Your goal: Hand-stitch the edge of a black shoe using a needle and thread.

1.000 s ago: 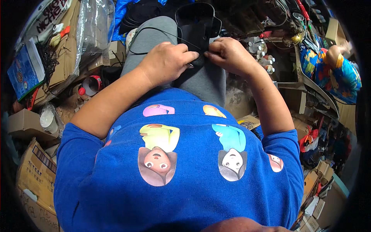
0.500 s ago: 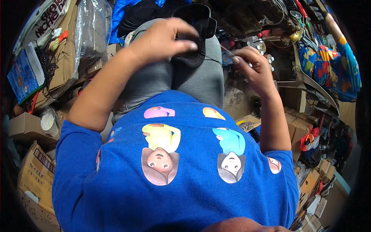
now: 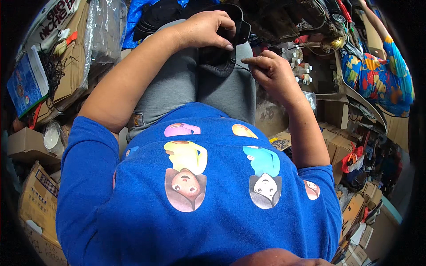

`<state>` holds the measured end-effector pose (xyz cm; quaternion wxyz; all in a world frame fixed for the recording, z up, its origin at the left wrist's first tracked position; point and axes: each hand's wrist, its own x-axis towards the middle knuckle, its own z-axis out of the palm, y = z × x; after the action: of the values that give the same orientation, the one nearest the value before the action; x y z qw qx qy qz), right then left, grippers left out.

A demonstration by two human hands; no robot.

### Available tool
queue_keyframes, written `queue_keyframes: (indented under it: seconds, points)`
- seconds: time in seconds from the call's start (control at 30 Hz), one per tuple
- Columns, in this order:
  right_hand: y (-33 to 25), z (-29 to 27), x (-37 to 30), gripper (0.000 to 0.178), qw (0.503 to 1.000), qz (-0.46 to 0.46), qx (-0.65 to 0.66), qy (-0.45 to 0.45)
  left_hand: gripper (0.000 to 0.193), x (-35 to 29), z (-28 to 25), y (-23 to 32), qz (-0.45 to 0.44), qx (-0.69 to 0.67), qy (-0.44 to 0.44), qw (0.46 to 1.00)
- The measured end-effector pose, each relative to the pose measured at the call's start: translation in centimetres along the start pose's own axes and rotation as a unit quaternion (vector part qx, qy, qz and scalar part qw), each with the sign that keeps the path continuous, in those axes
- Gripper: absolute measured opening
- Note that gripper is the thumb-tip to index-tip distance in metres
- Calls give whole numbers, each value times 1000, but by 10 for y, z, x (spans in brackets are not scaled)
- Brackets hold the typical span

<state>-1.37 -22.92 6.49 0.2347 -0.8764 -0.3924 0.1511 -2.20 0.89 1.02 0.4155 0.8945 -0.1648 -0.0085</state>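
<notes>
Between my thighs sits a black shoe-like item [image 3: 217,69] with a padded, curved rim and a stiff black strap standing up at its far side. My left hand [image 3: 208,30] is closed at its upper edge, thumb and fingers bent towards each other; what lies between their tips is partly hidden. A thin black thread [image 3: 241,65] runs from the item's right edge towards my right hand [image 3: 274,76]. That hand is closed in a pinch just right of the item; the slim needle-like tool it held a moment earlier is mostly hidden by the fingers.
Small bottles with white caps [image 3: 303,73] stand beyond my right hand. At the far right is another person's arm [image 3: 375,22] with a colourful sleeve. Flattened cardboard in clear plastic [image 3: 104,35] leans at the left, with a cardboard box [image 3: 29,146] nearer me.
My right hand has moved left, close to the black item. My left hand has shifted up and right, its spread fingers now curled in at the item's edge.
</notes>
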Motion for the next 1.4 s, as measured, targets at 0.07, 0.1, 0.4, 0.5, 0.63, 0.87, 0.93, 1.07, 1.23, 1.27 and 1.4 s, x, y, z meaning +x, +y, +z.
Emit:
queue_keyframes:
  seconds: [0.07, 0.1, 0.4, 0.5, 0.63, 0.87, 0.93, 1.07, 1.23, 1.27, 1.4]
  points:
    - [-4, -2, 2, 24, 1000, 17, -7, -16, 27, 2, -1, 0, 0, -73, -45, 996]
    - [-6, -2, 2, 23, 1000, 12, -14, -6, 27, 4, 0, -2, 0, -73, -44, 996]
    - [-13, -4, 3, 20, 999, 3, -43, 22, 18, 13, -3, -1, 6, -126, -114, 986]
    - [-15, -6, 2, 20, 998, 5, -51, 29, 20, 15, -4, 1, 9, -126, -126, 984]
    - [-14, -6, 4, 20, 998, 5, -59, 33, 20, 15, -3, 2, -3, -122, -127, 984]
    - [-10, -4, 7, 19, 997, 2, -69, 23, 20, 16, 0, -3, -12, -133, -119, 984]
    - [-11, -2, 8, 20, 998, 6, -54, 24, 20, 16, 1, -4, -10, -131, -118, 984]
    - [2, 5, 11, 21, 999, -9, -25, 23, 20, 17, 1, -6, 12, -133, -125, 983]
    - [19, 1, 11, 27, 995, 48, 89, -26, 20, 15, -1, -1, -2, -135, -126, 983]
    - [18, 0, 11, 27, 995, 48, 89, -26, 20, 15, -3, 1, -5, -134, -138, 981]
    - [8, 8, 13, 28, 999, 1, 38, -16, 21, 15, -2, -3, 5, -123, -139, 983]
